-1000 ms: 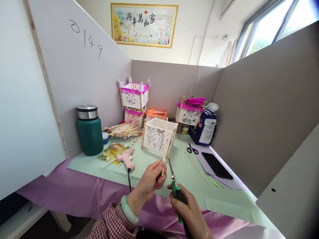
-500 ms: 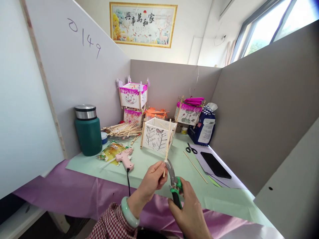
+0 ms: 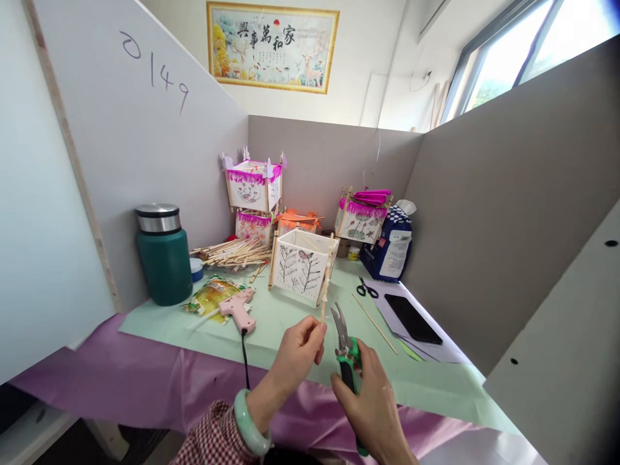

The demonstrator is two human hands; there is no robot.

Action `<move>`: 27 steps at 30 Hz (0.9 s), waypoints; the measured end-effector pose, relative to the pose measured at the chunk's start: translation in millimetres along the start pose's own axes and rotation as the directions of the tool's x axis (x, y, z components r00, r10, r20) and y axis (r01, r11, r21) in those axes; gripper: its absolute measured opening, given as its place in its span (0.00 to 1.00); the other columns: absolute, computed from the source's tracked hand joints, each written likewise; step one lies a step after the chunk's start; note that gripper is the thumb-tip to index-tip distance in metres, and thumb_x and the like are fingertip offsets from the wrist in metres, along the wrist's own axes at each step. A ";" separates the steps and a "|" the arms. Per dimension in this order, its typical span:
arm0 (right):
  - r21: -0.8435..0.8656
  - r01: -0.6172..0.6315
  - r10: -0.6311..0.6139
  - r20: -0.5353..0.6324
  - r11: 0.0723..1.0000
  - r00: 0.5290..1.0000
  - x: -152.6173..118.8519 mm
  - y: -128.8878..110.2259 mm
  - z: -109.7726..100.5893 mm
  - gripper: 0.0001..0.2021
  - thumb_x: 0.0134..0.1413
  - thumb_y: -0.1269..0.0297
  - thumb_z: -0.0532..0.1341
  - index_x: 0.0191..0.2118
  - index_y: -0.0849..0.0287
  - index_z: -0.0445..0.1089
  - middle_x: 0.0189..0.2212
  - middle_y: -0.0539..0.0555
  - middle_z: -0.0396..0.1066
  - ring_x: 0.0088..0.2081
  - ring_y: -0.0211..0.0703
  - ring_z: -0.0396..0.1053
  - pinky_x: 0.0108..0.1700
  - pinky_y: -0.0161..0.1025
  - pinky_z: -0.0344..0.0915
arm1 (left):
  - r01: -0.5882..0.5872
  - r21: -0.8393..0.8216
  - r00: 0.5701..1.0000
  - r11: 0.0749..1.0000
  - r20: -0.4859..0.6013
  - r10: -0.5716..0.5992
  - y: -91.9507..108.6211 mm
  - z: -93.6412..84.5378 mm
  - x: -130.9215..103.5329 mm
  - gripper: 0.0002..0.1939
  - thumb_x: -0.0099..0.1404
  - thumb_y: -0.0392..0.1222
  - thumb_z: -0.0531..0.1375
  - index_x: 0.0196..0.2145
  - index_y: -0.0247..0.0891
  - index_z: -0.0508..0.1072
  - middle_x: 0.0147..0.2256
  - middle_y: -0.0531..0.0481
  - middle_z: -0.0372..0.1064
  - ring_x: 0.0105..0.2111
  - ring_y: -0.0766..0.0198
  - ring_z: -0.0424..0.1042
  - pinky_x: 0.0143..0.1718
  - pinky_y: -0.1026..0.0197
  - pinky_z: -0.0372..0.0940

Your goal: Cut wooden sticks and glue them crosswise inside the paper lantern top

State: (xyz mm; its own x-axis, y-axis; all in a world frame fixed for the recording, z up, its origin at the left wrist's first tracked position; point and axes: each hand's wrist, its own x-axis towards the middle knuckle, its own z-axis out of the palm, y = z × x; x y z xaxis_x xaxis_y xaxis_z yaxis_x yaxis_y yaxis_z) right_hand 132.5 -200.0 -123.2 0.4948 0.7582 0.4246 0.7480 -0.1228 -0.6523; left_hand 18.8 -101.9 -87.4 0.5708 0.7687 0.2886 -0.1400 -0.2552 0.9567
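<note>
My left hand [image 3: 301, 347] pinches the lower end of a thin wooden stick [image 3: 327, 284], which stands nearly upright in front of the right side of a white box lantern [image 3: 299, 268] with drawn branches. Something whitish sits partway up the stick. Wrapped round the green and black handles of the pruning shears [image 3: 345, 342] is my right hand [image 3: 371, 400]. The blades of the shears are parted and lie just right of the stick, apart from it.
A pink glue gun [image 3: 238, 310] lies left on a plastic packet, near a green bottle [image 3: 165, 258]. Behind are piled sticks [image 3: 237, 252] and decorated lanterns [image 3: 254, 187]. Scissors [image 3: 367, 289], a loose stick [image 3: 375, 324] and a black phone [image 3: 413, 319] lie right.
The shears have moved right, away from the stick, and their blades have opened. My left hand now holds the stick nearer its lower end. The view has shifted slightly.
</note>
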 end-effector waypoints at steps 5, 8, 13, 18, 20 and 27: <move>-0.010 -0.016 0.016 -0.060 1.000 0.998 2.3 2.1 0.7 0.25 0.46 0.61 0.58 0.53 0.58 0.59 0.44 0.57 0.66 0.47 0.55 0.65 0.47 0.50 0.62 | -0.009 0.043 1.000 0.999 -0.020 0.009 -3.4 -1.3 0.9 0.16 0.66 0.50 0.53 0.24 0.38 0.61 0.16 0.57 0.59 0.19 0.69 0.56 0.24 0.66 0.52; -0.008 -0.017 0.016 -0.118 1.000 0.993 7.1 2.3 -0.3 0.25 0.46 0.60 0.57 0.53 0.57 0.59 0.44 0.57 0.66 0.46 0.55 0.66 0.46 0.49 0.62 | -0.003 0.058 1.000 0.998 -0.031 0.004 -4.9 -1.5 0.9 0.16 0.65 0.50 0.54 0.24 0.39 0.60 0.16 0.58 0.57 0.18 0.69 0.56 0.23 0.66 0.52; -0.159 -0.023 0.005 -0.112 0.987 0.994 21.5 11.2 -7.8 0.30 0.48 0.54 0.57 0.56 0.63 0.57 0.46 0.62 0.65 0.49 0.57 0.64 0.48 0.51 0.62 | -0.016 0.102 0.996 0.995 -0.087 0.025 -3.6 -5.3 1.6 0.15 0.64 0.48 0.55 0.24 0.38 0.61 0.16 0.58 0.55 0.18 0.70 0.55 0.22 0.66 0.51; -0.502 -0.060 0.045 -0.041 0.863 0.998 58.9 29.9 -12.6 0.34 0.49 0.45 0.54 0.57 0.66 0.60 0.51 0.68 0.63 0.52 0.65 0.61 0.46 0.59 0.62 | -0.010 0.081 0.990 0.997 -0.141 0.021 -0.8 -11.3 2.5 0.12 0.63 0.47 0.55 0.26 0.38 0.64 0.15 0.59 0.54 0.17 0.69 0.55 0.21 0.65 0.51; -0.574 -0.058 0.094 0.034 0.817 0.995 77.0 38.7 -10.0 0.35 0.49 0.42 0.52 0.56 0.65 0.62 0.53 0.67 0.63 0.52 0.66 0.61 0.44 0.61 0.62 | -0.011 0.085 0.986 0.996 -0.163 0.025 0.8 -17.2 3.2 0.12 0.63 0.47 0.55 0.27 0.38 0.64 0.15 0.59 0.54 0.17 0.69 0.55 0.20 0.65 0.50; -0.527 -0.051 0.099 0.064 0.848 0.993 92.2 68.0 10.8 0.32 0.55 0.43 0.45 0.52 0.62 0.68 0.53 0.62 0.66 0.53 0.62 0.60 0.51 0.59 0.57 | -0.008 0.474 0.918 0.880 -0.345 0.194 29.3 -87.8 20.6 0.15 0.64 0.49 0.53 0.29 0.37 0.71 0.17 0.56 0.59 0.19 0.67 0.59 0.23 0.65 0.51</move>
State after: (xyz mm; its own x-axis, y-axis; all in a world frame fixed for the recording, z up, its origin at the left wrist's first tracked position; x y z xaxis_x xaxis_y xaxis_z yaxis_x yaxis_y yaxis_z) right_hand 224.1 -131.5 -135.2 0.5373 0.7818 0.3165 0.8425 -0.4802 -0.2440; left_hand -44.6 -42.0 -50.1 0.2176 0.8587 0.4640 0.2559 -0.5089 0.8219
